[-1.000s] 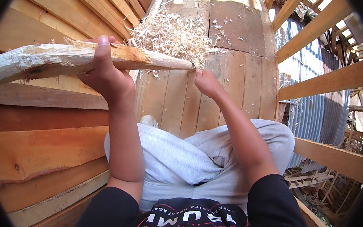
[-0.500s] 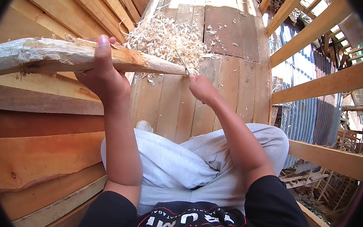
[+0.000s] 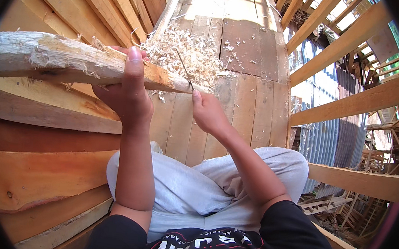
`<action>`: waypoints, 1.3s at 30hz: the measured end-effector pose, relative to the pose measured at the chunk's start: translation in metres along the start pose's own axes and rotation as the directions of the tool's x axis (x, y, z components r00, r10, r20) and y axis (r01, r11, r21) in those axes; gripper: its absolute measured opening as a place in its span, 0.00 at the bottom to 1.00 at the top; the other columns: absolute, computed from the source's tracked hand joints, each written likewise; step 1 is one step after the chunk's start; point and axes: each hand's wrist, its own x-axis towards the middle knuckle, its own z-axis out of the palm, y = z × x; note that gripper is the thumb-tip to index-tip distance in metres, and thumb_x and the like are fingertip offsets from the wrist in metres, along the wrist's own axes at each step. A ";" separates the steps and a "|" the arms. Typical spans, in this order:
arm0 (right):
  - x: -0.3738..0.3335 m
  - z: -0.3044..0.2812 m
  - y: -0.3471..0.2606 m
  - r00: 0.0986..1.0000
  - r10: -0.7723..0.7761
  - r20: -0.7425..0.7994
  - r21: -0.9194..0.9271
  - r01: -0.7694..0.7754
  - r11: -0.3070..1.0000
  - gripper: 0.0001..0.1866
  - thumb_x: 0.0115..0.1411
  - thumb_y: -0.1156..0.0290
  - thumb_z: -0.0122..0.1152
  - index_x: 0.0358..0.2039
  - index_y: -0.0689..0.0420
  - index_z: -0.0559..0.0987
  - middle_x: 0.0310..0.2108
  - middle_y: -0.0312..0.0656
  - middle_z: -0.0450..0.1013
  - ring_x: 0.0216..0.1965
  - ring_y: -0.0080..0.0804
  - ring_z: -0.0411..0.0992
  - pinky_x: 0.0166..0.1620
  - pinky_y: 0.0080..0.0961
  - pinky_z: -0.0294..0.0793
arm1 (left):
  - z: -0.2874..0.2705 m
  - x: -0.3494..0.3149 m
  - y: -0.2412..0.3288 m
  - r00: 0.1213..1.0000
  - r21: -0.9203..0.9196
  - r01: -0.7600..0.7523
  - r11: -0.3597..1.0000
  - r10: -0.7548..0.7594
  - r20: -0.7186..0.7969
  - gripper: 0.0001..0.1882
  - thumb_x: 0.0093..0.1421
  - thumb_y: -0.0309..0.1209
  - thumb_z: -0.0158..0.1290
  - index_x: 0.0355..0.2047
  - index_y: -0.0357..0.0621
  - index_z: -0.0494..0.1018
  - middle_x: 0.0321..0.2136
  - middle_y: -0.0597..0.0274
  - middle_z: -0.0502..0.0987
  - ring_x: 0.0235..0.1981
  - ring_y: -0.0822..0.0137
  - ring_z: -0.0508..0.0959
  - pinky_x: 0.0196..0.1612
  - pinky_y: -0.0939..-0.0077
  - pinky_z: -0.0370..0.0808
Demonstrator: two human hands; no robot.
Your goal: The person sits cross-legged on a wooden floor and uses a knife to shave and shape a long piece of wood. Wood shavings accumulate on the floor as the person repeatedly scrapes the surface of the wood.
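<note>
A long, pale piece of wood (image 3: 54,59) with a rough, splintery surface crosses in front of me, narrowing to the right. My left hand (image 3: 128,93) grips it from below, thumb lying over its near side. Against the narrow end rests the thin dark blade of a knife (image 3: 184,67), pointing away from me. My right hand (image 3: 210,112) is closed on this knife, whose handle my fingers hide. A thin curl of wood sticks up from the piece beyond my left hand.
A heap of wood shavings (image 3: 187,46) lies on the plank floor (image 3: 245,104) past the knife. Boards (image 3: 46,168) line the left side. Wooden rails (image 3: 351,99) run along the right, with corrugated metal sheets (image 3: 322,143) beyond. My crossed legs are below my hands.
My right hand and the knife have moved left along the wood, nearer my left hand. The left hand appears slightly lower and farther right. The view has shifted a little.
</note>
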 end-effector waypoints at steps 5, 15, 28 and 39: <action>0.021 0.008 0.035 0.996 0.076 -0.050 -0.097 -0.081 0.992 0.27 0.69 0.58 0.38 0.25 0.70 0.74 0.24 0.65 0.72 0.31 0.63 0.74 0.37 0.48 0.71 | -0.006 0.008 0.002 1.000 0.020 -0.024 1.000 0.024 0.009 0.17 0.52 0.30 0.59 0.38 0.36 0.66 0.28 0.59 0.72 0.30 0.68 0.76 0.39 0.72 0.75; 0.006 0.010 -0.004 0.997 -0.077 -0.019 0.091 0.078 0.993 0.27 0.70 0.57 0.37 0.21 0.67 0.69 0.17 0.56 0.67 0.22 0.50 0.68 0.33 0.43 0.67 | -0.009 0.008 -0.001 0.997 0.058 0.001 0.998 0.003 -0.078 0.20 0.52 0.29 0.60 0.42 0.33 0.66 0.32 0.56 0.75 0.32 0.68 0.77 0.41 0.74 0.75; 0.001 0.022 0.001 0.960 -0.267 -0.084 0.092 0.274 0.957 0.25 0.69 0.61 0.41 0.21 0.67 0.72 0.19 0.61 0.69 0.26 0.62 0.69 0.32 0.47 0.67 | -0.015 0.020 -0.011 0.984 0.048 -0.030 0.998 0.038 -0.176 0.16 0.54 0.27 0.58 0.41 0.37 0.66 0.33 0.59 0.73 0.34 0.70 0.74 0.42 0.72 0.74; -0.009 0.012 -0.020 0.996 -0.085 0.002 0.086 0.084 0.993 0.25 0.69 0.60 0.41 0.22 0.67 0.71 0.20 0.61 0.69 0.25 0.61 0.69 0.32 0.49 0.65 | -0.018 0.024 -0.011 0.983 0.047 -0.075 0.996 0.082 -0.162 0.19 0.54 0.24 0.58 0.45 0.37 0.65 0.34 0.60 0.73 0.35 0.71 0.73 0.44 0.74 0.72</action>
